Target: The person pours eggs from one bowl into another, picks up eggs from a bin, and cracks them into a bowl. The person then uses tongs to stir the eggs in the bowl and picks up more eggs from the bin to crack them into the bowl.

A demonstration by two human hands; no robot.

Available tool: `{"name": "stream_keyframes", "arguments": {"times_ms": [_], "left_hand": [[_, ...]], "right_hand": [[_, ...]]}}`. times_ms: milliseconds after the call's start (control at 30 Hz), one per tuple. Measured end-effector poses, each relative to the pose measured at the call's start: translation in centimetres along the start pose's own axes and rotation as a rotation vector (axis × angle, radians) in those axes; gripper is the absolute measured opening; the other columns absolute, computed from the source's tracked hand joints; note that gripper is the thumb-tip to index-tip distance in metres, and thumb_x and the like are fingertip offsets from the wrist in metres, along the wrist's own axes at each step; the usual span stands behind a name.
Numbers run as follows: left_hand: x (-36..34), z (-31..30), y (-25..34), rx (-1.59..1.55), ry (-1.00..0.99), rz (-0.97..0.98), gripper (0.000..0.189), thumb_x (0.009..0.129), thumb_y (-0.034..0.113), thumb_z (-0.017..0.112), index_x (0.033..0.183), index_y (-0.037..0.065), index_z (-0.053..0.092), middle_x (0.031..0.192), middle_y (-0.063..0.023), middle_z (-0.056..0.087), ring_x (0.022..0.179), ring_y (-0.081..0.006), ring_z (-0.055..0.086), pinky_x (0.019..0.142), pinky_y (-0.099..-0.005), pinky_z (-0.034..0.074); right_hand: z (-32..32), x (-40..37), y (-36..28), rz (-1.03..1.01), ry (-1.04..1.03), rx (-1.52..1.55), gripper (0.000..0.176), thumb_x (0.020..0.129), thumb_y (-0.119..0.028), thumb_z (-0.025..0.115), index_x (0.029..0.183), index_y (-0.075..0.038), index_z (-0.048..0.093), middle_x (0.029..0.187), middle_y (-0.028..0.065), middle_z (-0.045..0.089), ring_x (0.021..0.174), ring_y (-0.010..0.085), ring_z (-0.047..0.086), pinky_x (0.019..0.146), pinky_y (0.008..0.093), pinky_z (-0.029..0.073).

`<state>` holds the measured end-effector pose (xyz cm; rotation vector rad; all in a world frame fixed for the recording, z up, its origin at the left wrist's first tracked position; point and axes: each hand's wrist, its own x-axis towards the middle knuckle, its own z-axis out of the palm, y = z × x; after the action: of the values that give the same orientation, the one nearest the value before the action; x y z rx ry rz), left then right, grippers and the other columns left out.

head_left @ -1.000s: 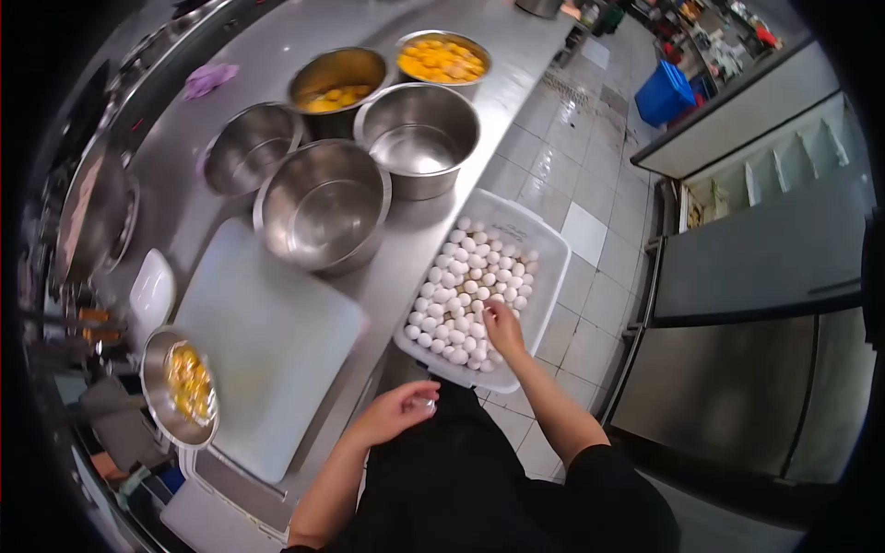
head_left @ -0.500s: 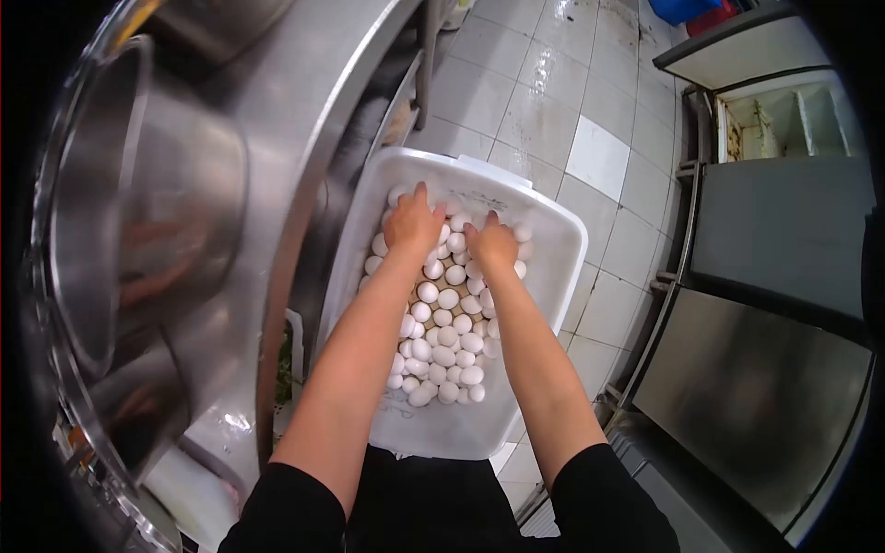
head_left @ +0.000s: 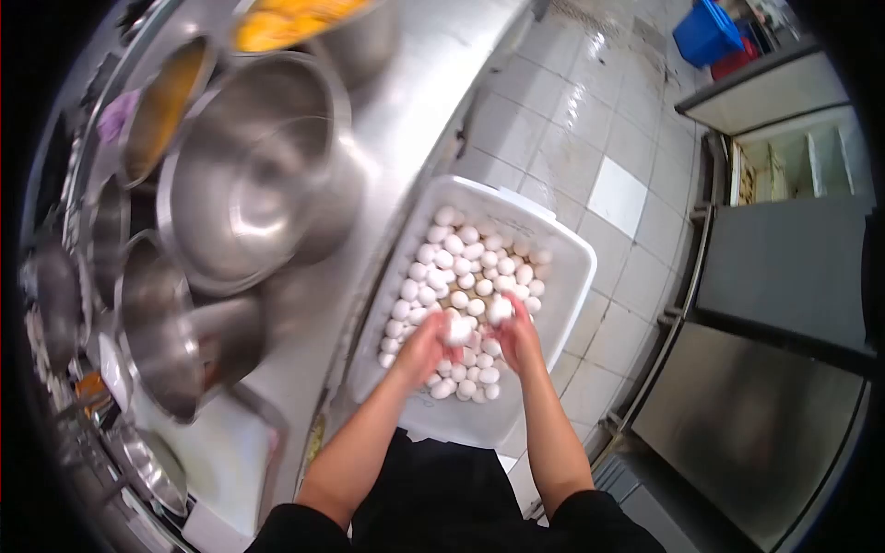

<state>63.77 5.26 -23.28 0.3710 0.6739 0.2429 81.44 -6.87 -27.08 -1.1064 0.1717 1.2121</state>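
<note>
A white plastic bin (head_left: 472, 420) stands in front of me, with many white eggs (head_left: 454, 244) lying in it. Some of the eggs rest on brownish tray material that shows between them. My left hand (head_left: 424, 350) is over the near half of the bin, its fingers curled around a white egg (head_left: 456, 331) that is blurred by motion. To its right, my right hand (head_left: 518, 336) grips another white egg (head_left: 501, 311) at the fingertips. Both hands are above the other eggs and partly hide them.
Left of the bin runs a steel counter (head_left: 433, 83) bearing a large steel bowl (head_left: 253, 175), a pot with orange-yellow contents (head_left: 295, 23) and a white board (head_left: 207, 452). A grey cabinet (head_left: 784, 267) stands on the right beyond the tiled floor (head_left: 544, 129).
Both hands have come back from the far end of the bin toward me, each now with an egg. The view has shifted left, showing more of the counter and bowls.
</note>
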Motion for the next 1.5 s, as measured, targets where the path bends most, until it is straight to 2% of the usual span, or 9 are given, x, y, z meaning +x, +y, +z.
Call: {"name": "stream_keyframes", "arguments": {"times_ms": [233,400,433,567,767,933,1200,1300,1500], "left_hand": [[-30.5,2.1,3.6,0.305,-0.18,-0.017,0.057,0.085,0.009,0.072,0.135,0.01,0.043,0.102,-0.0059,0.057,0.084,-0.0143,0.061,0.071,-0.0299,0.052],[-49.8,1.8,7.2,0.641,0.511,0.37,0.045,0.086,0.006,0.072,0.126,0.012,0.051,0.092,-0.0023,0.059,0.071,-0.0095,0.057,0.057,-0.026,0.049],[-53.0,1.1,7.6,0.731,0.73,0.514,0.042,0.087,0.004,0.071,0.124,0.011,0.052,0.089,-0.0023,0.06,0.061,-0.0091,0.056,0.048,-0.0241,0.047],[-62.5,-8.4,10.7,-0.062,1.178,1.048,0.021,0.099,0.032,0.058,0.11,0.014,0.053,0.069,0.0001,0.055,0.043,-0.006,0.042,0.036,-0.0224,0.03],[-72.9,-19.2,19.7,-0.352,1.229,1.532,0.038,0.101,0.053,0.048,0.099,0.015,0.048,0.06,0.0005,0.047,0.036,-0.0081,0.036,0.03,-0.0235,0.022],[-72.0,-21.9,23.1,0.005,1.203,1.303,0.036,0.101,0.048,0.051,0.1,0.013,0.052,0.061,-0.0003,0.05,0.036,-0.0094,0.037,0.031,-0.0259,0.025],[-73.3,-16.7,20.0,-0.065,0.828,1.103,0.037,0.102,0.046,0.051,0.094,0.01,0.053,0.054,-0.0027,0.048,0.032,-0.0106,0.033,0.031,-0.0272,0.023],[-72.3,-15.1,19.6,-0.021,0.697,0.936,0.036,0.102,0.043,0.051,0.095,0.008,0.053,0.05,-0.0028,0.045,0.032,-0.0113,0.031,0.032,-0.0279,0.02],[-70.4,-11.3,19.6,0.271,0.866,0.728,0.034,0.1,0.043,0.056,0.106,0.01,0.056,0.056,-0.0022,0.048,0.035,-0.0082,0.033,0.034,-0.0253,0.021]], "right_hand": [[13.2,-17.5,0.3,0.18,-0.599,-0.646,0.06,0.087,-0.004,0.063,0.144,-0.006,0.043,0.113,0.0056,0.06,0.094,0.0147,0.059,0.079,0.0304,0.051],[29.8,-27.4,3.3,0.146,-1.181,-0.721,0.049,0.092,-0.011,0.069,0.135,-0.006,0.049,0.12,0.0033,0.059,0.104,0.0114,0.057,0.087,0.0295,0.048],[33.7,-29.1,4.5,0.091,-1.276,-0.77,0.052,0.092,-0.014,0.066,0.138,-0.004,0.045,0.121,0.0132,0.064,0.099,0.0148,0.062,0.08,0.0288,0.052],[48.6,-33.6,14.0,0.071,-1.348,-0.801,0.044,0.1,-0.021,0.055,0.141,-0.005,0.047,0.112,0.0109,0.067,0.079,0.0143,0.062,0.06,0.0265,0.049],[65.7,-38.6,29.4,0.075,-1.112,-0.527,0.044,0.102,-0.027,0.056,0.141,-0.009,0.048,0.101,0.0068,0.064,0.071,0.0124,0.059,0.054,0.0272,0.047],[69.5,-41.4,37.9,-0.103,-1.281,-0.826,0.045,0.101,-0.029,0.056,0.141,-0.011,0.049,0.101,0.0053,0.062,0.069,0.0114,0.061,0.052,0.0251,0.047],[66.0,-40.9,33.8,-0.058,-1.433,-0.884,0.049,0.093,-0.022,0.067,0.138,-0.012,0.051,0.099,0.0059,0.063,0.067,0.0101,0.059,0.052,0.0244,0.046],[64.8,-40.5,31.6,-0.736,-1.59,-1.05,0.044,0.083,-0.021,0.071,0.125,-0.008,0.063,0.106,0.0072,0.063,0.095,0.0199,0.064,0.081,0.0351,0.053],[63.0,-38.5,26.8,-0.939,-1.518,-1.279,0.035,0.084,-0.025,0.068,0.118,-0.023,0.069,0.112,0.0092,0.061,0.102,0.0313,0.064,0.089,0.0427,0.052]]}}
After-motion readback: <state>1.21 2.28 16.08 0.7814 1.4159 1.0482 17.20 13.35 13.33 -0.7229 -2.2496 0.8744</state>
